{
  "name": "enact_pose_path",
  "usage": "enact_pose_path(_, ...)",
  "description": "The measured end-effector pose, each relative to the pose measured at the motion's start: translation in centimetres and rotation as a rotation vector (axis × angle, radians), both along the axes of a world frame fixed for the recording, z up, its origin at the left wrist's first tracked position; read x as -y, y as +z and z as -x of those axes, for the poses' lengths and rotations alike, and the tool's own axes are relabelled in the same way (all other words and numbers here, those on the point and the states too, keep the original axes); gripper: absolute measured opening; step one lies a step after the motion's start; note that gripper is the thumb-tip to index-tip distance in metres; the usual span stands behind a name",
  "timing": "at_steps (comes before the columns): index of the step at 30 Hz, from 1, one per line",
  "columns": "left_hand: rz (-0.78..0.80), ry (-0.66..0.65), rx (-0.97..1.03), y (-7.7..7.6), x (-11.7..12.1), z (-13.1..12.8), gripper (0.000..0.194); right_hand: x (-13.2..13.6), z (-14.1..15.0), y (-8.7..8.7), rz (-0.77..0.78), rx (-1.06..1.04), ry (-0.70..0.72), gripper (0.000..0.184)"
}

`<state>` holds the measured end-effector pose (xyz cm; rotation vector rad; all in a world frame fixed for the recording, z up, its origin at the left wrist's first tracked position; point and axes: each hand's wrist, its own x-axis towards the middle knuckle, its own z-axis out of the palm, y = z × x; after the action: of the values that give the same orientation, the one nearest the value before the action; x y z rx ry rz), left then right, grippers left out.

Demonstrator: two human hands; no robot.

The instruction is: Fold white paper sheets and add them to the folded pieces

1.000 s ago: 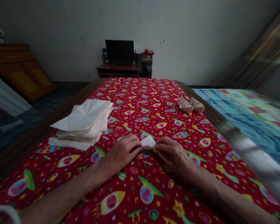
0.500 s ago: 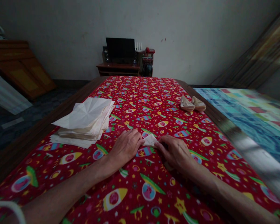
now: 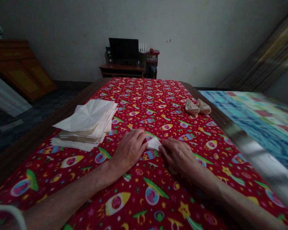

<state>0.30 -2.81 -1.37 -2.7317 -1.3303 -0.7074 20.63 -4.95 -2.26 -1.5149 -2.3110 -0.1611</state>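
Observation:
A small piece of folded white paper (image 3: 154, 143) lies low over the red patterned tablecloth (image 3: 156, 105), between my two hands. My left hand (image 3: 131, 147) pinches its left end, thumb toward me and fingers on the far side. At the right end, my right hand (image 3: 177, 154) grips the paper between thumb and curled fingers. Both hands partly cover the paper, so its full shape is hidden. Left of my left hand sits a stack of creased paper sheets (image 3: 86, 123), the top one marked with radiating fold lines.
Two folded tan paper pieces (image 3: 197, 108) stand near the table's right edge. Beyond the table are a monitor (image 3: 124, 49) on a small desk and a red telephone (image 3: 154, 51). A bed (image 3: 259, 118) lies along the right, a wooden cabinet (image 3: 21, 70) at the left.
My left hand has shifted slightly, its fingers a little farther over the paper's far side. The paper's visible part has changed shape somewhat. Both hands keep hold.

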Motion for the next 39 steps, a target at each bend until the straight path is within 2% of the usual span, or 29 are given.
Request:
enact_pose_path(3, -0.046, -0.208, -0.077, 0.2, 1.1, -0.2, 0.039, -0.1, -0.1, 0.1, 0.035, 0.020, 0.017, 0.025)
enact_pose_path(5, 0.000, -0.265, -0.132, 0.2, 1.9, -0.3, 0.043, -0.1, -0.2, 0.2, 0.059, 0.020, 0.022, 0.026)
enact_pose_path(11, 0.126, -0.263, -0.177, 0.0, 2.7, -0.1, 0.049, 0.0, 0.2, 0.9, 0.113, 0.028, -0.004, 0.027)
enact_pose_path(17, 0.158, -0.263, -0.209, 0.3, 2.3, 0.0, 0.048, 0.0, 0.2, 1.0, 0.130, 0.034, -0.002, 0.026)
enact_pose_path(22, 0.143, -0.263, -0.213, 0.3, 2.4, -0.1, 0.047, 0.6, 0.2, 0.7, 0.003, -0.006, 0.004, 0.021)
enact_pose_path(24, 0.146, -0.255, -0.219, 0.3, 2.4, -0.1, 0.047, 0.9, 0.4, 0.9, -0.001, 0.029, 0.007, 0.020)
enact_pose_path(26, 0.149, -0.250, -0.233, 0.3, 2.4, 0.0, 0.047, 1.1, 0.4, 1.2, -0.010, 0.080, 0.157, 0.023)
enact_pose_path(28, 0.144, -0.247, -0.251, 0.2, 2.4, 0.2, 0.047, 1.3, 0.2, 1.2, -0.022, 0.118, 0.335, 0.036)
enact_pose_path(30, 0.123, -0.250, -0.264, 0.2, 2.3, 0.4, 0.048, 1.6, -0.5, 1.1, -0.002, 0.143, 0.425, 0.046)
enact_pose_path(35, 0.077, -0.231, -0.294, 0.1, 2.2, 1.0, 0.048, 2.4, -2.1, 1.3, 0.088, 0.199, 0.419, 0.055)
enact_pose_path(39, 0.068, -0.192, -0.294, 0.3, 2.4, 1.5, 0.045, 3.0, -2.7, 1.5, 0.077, 0.207, 0.403, 0.054)
